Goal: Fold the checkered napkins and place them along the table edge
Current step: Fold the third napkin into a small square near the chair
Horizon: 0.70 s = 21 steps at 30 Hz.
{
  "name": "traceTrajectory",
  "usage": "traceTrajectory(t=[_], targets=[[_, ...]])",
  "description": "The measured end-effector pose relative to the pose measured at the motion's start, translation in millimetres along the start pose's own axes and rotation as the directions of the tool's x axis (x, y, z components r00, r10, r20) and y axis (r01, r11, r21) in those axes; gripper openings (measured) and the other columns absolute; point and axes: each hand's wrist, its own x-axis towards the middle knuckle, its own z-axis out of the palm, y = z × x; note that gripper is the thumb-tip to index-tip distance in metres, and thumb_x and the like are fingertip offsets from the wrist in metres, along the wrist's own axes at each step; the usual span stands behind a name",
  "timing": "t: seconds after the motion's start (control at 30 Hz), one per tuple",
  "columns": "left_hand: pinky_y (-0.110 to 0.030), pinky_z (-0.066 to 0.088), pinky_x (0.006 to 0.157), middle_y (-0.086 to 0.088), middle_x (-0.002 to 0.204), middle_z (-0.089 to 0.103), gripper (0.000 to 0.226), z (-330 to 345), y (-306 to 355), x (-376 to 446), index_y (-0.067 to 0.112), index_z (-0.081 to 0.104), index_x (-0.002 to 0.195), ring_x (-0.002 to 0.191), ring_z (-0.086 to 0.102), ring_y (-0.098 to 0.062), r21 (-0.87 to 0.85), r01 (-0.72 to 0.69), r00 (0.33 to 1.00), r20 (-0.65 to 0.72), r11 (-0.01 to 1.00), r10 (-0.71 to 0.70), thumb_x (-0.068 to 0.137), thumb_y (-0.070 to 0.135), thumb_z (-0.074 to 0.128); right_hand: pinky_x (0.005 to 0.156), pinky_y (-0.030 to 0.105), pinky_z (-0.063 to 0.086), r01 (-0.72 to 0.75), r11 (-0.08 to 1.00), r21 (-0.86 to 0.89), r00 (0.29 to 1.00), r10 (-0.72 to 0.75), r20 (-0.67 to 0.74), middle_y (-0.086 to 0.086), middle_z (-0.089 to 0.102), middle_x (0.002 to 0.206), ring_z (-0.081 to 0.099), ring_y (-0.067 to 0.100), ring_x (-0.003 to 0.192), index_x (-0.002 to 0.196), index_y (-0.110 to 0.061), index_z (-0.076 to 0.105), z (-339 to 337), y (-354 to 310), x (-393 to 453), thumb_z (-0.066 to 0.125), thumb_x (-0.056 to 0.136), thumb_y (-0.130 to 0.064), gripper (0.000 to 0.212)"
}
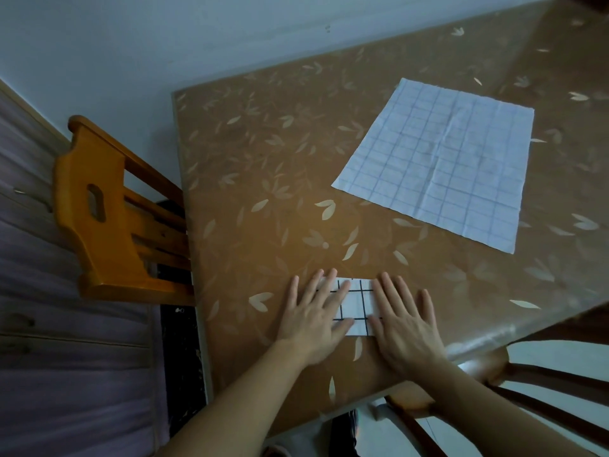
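Observation:
A small folded white napkin (357,303) with black grid lines lies on the brown leaf-patterned table (257,192), near its front edge. My left hand (313,316) lies flat on the napkin's left part with its fingers straight and spread. My right hand (403,321) presses flat on its right part, fingers straight. Only the middle strip of that napkin shows between the hands. A second checkered napkin (438,163), white with faint blue lines, lies unfolded and flat farther back on the right.
An orange wooden chair (108,209) stands against the table's left edge. A dark wooden chair (514,387) sits under the near right corner. A pale wall runs behind the table.

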Motion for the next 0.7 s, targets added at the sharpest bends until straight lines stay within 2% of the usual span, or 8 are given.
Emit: traceTrajectory(t=[0.17,0.27,0.33,0.43,0.5,0.57,0.63,0.7], targets=[[-0.051,-0.017,0.116,0.007,0.16,-0.022,0.069,-3,-21,-5,0.033,-0.019,0.15,0.145,-0.025,-0.013,0.098,-0.014,1.0,0.015,0.995,0.013,0.096,0.065,0.008,0.113,0.055,0.019,-0.05,0.998,-0.03,0.999,0.05,-0.015,0.004,0.026,0.157,0.021,0.027,0.146,0.15,-0.016,0.029,-4,-1,1,0.006,0.098,-0.054,0.068],[-0.051,-0.017,0.116,0.006,0.159,-0.024,0.069,-3,-21,-6,0.032,-0.02,0.149,0.144,-0.026,-0.014,0.116,-0.012,1.0,0.023,0.993,0.009,0.095,0.066,0.006,0.103,0.041,0.032,-0.133,0.991,-0.012,0.989,0.132,-0.06,-0.002,0.054,0.127,0.046,0.021,0.121,0.127,-0.024,0.054,-16,-5,-10,0.032,0.092,-0.053,0.05],[-0.051,-0.015,0.116,0.005,0.159,-0.024,0.07,-4,-19,-6,0.031,-0.02,0.15,0.144,-0.026,-0.015,0.11,-0.01,1.0,0.025,0.994,0.007,0.095,0.065,0.007,0.092,0.035,0.033,-0.226,0.974,0.028,0.974,0.226,-0.01,-0.008,0.053,0.104,0.048,0.016,0.102,0.106,-0.03,0.055,-24,-10,-14,0.038,0.089,-0.057,0.036],[-0.052,-0.014,0.116,0.004,0.16,-0.023,0.07,-4,-19,-6,0.029,-0.019,0.151,0.145,-0.025,-0.015,0.113,-0.012,1.0,0.028,0.994,0.009,0.096,0.064,0.008,0.089,0.035,0.033,-0.358,0.912,0.201,0.933,0.342,0.112,-0.009,0.049,0.091,0.048,0.014,0.092,0.086,-0.028,0.052,-32,-24,-12,0.046,0.087,-0.049,0.022],[-0.052,-0.014,0.116,0.003,0.16,-0.021,0.069,-4,-18,-8,0.029,-0.018,0.151,0.145,-0.024,-0.016,0.114,-0.008,1.0,0.02,0.993,0.006,0.096,0.063,0.008,0.085,0.034,0.036,-0.385,0.876,0.29,0.923,0.363,0.129,-0.007,0.048,0.083,0.048,0.014,0.082,0.079,-0.024,0.051,-34,-31,-9,0.049,0.087,-0.039,0.017],[-0.052,-0.013,0.117,0.003,0.161,-0.018,0.07,-1,-18,-11,0.029,-0.014,0.152,0.146,-0.022,-0.017,0.092,0.01,1.0,-0.002,0.996,-0.01,0.093,0.063,0.004,0.073,0.03,0.041,-0.398,0.794,0.46,0.915,0.379,0.137,-0.004,0.049,0.078,0.047,0.013,0.071,0.076,-0.02,0.05,-34,-36,-6,0.054,0.085,-0.028,0.013],[-0.051,-0.01,0.118,0.004,0.162,-0.014,0.075,1,-16,-16,0.03,-0.009,0.153,0.147,-0.019,-0.017,0.043,0.045,0.999,-0.032,0.998,-0.043,0.087,0.064,-0.004,0.061,0.026,0.041,-0.389,0.65,0.652,0.91,0.38,0.165,0.002,0.054,0.078,0.048,0.013,0.066,0.079,-0.017,0.05,-35,-42,-6,0.056,0.084,-0.017,0.008],[-0.049,-0.01,0.118,0.005,0.162,-0.01,0.077,3,-13,-24,0.03,-0.006,0.154,0.147,-0.018,-0.015,-0.027,0.067,0.995,-0.066,0.997,-0.069,0.086,0.065,-0.004,0.061,0.028,0.045,-0.358,0.524,0.773,0.904,0.402,0.146,0.004,0.06,0.085,0.055,0.017,0.071,0.085,-0.02,0.051,-40,-49,-10,0.058,0.083,-0.014,0.009]])
